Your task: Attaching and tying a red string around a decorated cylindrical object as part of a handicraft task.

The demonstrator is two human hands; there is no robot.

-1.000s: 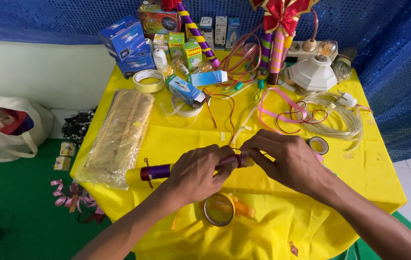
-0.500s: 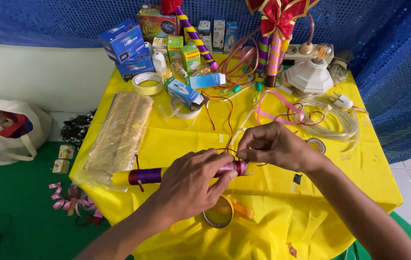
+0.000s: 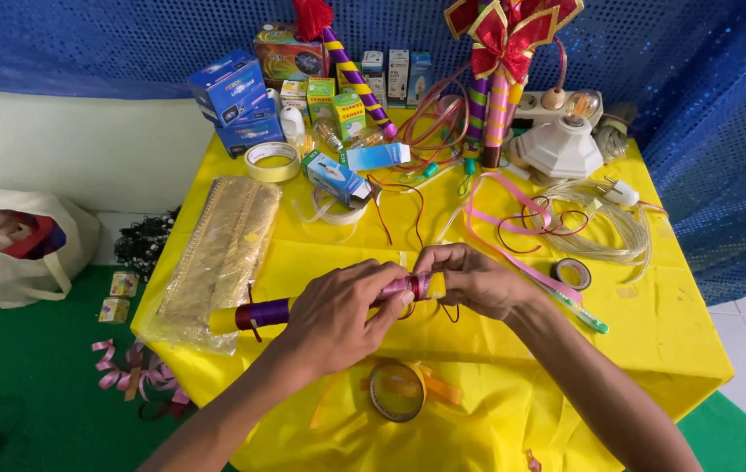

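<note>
Left hand point(image 3: 338, 315) and right hand point(image 3: 476, 278) grip ribbon-wrapped stick point(image 3: 261, 314) horizontally.

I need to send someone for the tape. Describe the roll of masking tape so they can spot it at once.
Start at the yellow table and go to its far left corner, beside the blue boxes. The masking tape roll lies flat there, just beyond the gold fabric strip. It is a wide cream ring, unlike the small dark roll at the right.

Yellow-draped surface point(image 3: 652, 332) bearing blue boxes point(image 3: 235, 100) far left, a tape roll point(image 3: 271, 161), a gold-wrapped bundle point(image 3: 224, 245) left, a white lamp base point(image 3: 560, 147) far right.
</note>
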